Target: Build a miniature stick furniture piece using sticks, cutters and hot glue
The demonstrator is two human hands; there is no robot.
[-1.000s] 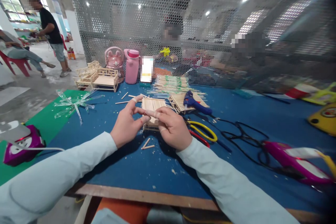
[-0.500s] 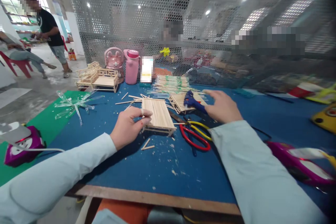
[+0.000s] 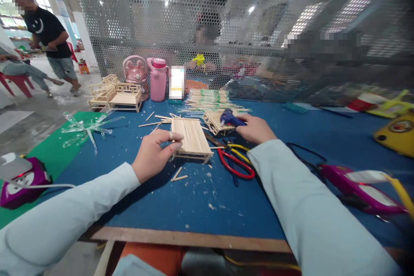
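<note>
A small platform of pale wooden sticks stands on short legs on the blue tabletop. My left hand pinches its left edge, thumb and fingers closed there, with a light wrap around one finger. To the right, my right hand is closed around the handle of a blue glue gun. The gun's nozzle points left, above a second stick piece, partly hidden behind it. Red-and-yellow-handled scissors lie below my right hand, and a few short loose sticks lie in front of the platform.
A finished-looking stick furniture model, a pink bottle and a lit phone stand at the back by a perforated metal screen. Stick bundles lie behind. Purple power strips sit either side. A person walks at left.
My right hand has closed around the glue gun's handle, where its fingers were looser before. My left hand stays at the platform. The view has shifted slightly, and the person at left has stepped.
</note>
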